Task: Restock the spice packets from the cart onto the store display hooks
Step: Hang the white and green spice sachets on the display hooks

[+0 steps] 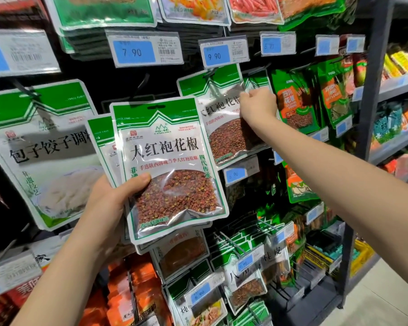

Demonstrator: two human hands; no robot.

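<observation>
left hand [108, 196]: grips packet stack [170, 165] | right hand [257, 105]: pinches hung packet [224, 128] on hook [211, 72]

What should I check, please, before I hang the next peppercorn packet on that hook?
1. Grip: left hand holds the stack of packets: ok.
2. Front packet's hang hole uncovered: ok.
3. Match: hanging packet is the same kind as the held ones: ok.
4. Free hand: right hand pinches the hanging packet: not ok.
5. Room on the hook: cannot tell.
</observation>
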